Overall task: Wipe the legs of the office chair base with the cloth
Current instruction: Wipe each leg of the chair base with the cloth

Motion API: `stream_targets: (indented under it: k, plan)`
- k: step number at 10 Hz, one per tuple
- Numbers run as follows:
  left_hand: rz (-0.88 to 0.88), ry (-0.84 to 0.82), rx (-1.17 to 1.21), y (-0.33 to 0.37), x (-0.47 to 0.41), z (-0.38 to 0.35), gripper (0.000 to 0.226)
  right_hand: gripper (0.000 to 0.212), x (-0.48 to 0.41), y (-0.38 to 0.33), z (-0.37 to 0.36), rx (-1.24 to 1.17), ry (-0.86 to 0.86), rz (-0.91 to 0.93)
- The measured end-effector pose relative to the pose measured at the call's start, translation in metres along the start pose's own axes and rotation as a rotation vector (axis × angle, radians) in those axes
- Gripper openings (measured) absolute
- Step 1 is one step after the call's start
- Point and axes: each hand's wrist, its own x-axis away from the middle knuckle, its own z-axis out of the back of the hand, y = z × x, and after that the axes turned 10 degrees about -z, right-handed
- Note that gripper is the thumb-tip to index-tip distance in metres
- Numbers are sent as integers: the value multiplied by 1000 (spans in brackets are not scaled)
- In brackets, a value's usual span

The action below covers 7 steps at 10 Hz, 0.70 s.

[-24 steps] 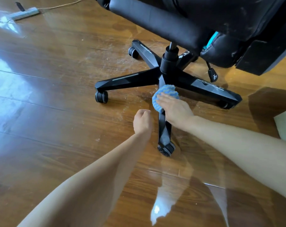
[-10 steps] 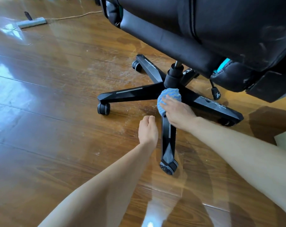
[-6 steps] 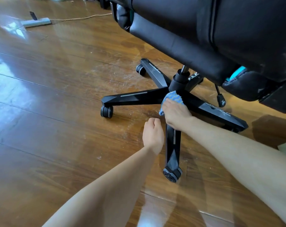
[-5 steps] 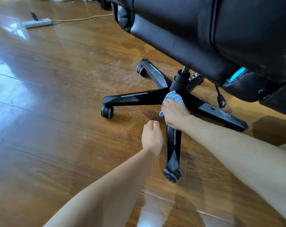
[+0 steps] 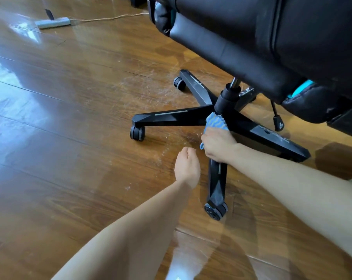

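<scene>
The black star-shaped chair base (image 5: 171,117) stands on castors on the wooden floor, under a black seat (image 5: 272,37). One leg (image 5: 216,186) points toward me. My right hand (image 5: 218,145) presses a blue striped cloth (image 5: 216,122) onto the inner end of that near leg, right below the central column (image 5: 227,100). My left hand (image 5: 187,166) is a loose fist with nothing in it, hovering just left of the near leg.
The brown wooden floor (image 5: 70,118) is glossy, with dust specks around the base. A grey power strip (image 5: 53,22) with a cord lies at the far left. A lever with a black knob (image 5: 279,125) hangs beside the right leg (image 5: 272,138).
My right hand has slid the cloth along the near leg toward the central column. The view has drawn closer under the seat. My left hand stays a fist beside the leg.
</scene>
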Motion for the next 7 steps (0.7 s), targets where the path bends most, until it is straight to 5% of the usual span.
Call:
stream_targets:
  k: [2, 5, 7]
  plan:
    - [1, -28, 5, 6, 2, -1, 37, 19, 66, -3, -25, -139, -22, 226]
    - [-1, -9, 1, 6, 15, -5, 39, 35, 30, 25, -31, -184, 155, 120]
    - [-15, -28, 2, 6, 15, -5, 37, 36, 131, 7, -58, -352, 140, 404]
